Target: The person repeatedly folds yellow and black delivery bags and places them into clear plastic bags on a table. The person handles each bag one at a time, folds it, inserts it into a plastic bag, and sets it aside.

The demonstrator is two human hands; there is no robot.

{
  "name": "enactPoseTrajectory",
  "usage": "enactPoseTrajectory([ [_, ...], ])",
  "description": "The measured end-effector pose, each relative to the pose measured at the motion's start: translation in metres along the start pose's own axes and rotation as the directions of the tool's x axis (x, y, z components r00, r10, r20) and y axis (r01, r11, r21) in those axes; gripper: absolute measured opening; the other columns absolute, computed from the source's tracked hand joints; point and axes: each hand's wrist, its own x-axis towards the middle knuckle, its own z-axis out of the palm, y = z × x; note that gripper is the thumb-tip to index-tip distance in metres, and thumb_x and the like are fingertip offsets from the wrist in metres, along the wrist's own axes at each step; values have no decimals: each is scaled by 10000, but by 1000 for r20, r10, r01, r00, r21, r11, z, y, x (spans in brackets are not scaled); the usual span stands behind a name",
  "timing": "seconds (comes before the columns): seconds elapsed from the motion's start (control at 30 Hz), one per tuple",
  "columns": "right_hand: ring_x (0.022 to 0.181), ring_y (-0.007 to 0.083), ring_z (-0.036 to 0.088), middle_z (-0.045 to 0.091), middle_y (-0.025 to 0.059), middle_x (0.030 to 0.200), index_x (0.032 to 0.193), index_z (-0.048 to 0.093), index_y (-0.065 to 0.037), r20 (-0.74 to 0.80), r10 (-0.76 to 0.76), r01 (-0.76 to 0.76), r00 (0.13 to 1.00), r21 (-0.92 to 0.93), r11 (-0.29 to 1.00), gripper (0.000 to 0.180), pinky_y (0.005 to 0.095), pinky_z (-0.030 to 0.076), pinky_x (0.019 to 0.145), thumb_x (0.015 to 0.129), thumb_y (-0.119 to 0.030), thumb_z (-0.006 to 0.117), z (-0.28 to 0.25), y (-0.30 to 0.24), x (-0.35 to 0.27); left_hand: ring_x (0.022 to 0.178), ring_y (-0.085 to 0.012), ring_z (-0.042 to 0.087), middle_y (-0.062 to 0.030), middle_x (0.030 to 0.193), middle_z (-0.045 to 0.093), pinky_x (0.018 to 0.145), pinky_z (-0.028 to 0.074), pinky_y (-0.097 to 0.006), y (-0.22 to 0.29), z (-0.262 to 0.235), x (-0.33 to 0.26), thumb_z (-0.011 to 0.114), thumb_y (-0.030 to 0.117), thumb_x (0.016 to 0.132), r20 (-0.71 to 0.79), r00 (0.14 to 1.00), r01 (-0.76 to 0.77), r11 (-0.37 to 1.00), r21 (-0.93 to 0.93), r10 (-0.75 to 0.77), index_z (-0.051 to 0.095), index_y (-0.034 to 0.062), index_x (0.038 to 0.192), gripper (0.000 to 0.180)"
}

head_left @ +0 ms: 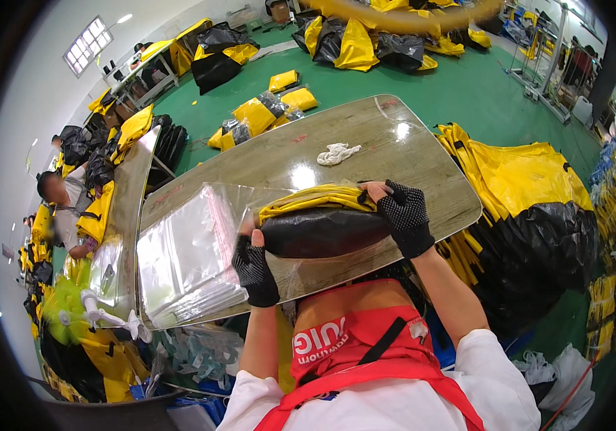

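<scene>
A folded black and yellow bundle (326,231) of glossy sheet material is held just above the near part of the table, its yellow folds on the far side and its black side toward me. My left hand (256,271), in a black dotted fingerless glove, grips the left end with the thumb on top. At the far right corner, my right hand (405,215), gloved alike, closes on the yellow folds. Clear film shows around the bundle's left end; how far it covers the bundle I cannot tell. Beside my left hand lies a stack of clear plastic bags (184,251).
The wood-patterned table (243,171) carries a crumpled white cloth (338,153). A large yellow and black pile (530,208) stands against its right side. Packed bundles (257,115) lie on the green floor beyond. At left, a person (71,205) works at another table; a green fan (71,309) stands nearer.
</scene>
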Motion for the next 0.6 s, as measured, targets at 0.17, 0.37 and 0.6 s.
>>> enactPoseTrajectory([
  [0.17,756,89,583,666,58,807,961,663,39,-4,63,-63,998,4,998,214,228,467,714,881,-143,582,2,-3,4,755,-94,518,-26,851,621,700,414,-226,9,-2,5,557,224,910,50,998,22,1000,11,-22,659,-36,1004,295],
  [0.37,812,131,596,675,88,882,931,674,33,150,-166,175,975,-54,983,225,276,461,792,861,-166,596,-23,-71,39,844,-160,598,-112,897,666,793,449,-277,88,8,43,529,191,914,162,942,-327,909,260,292,652,-33,945,258],
  [0.6,777,130,615,677,89,833,864,689,14,62,-450,453,891,-178,873,219,270,468,747,875,-181,590,-26,-131,13,767,-166,571,-102,804,605,701,479,-281,147,-22,52,412,315,967,46,922,-383,889,252,384,580,-27,807,413],
])
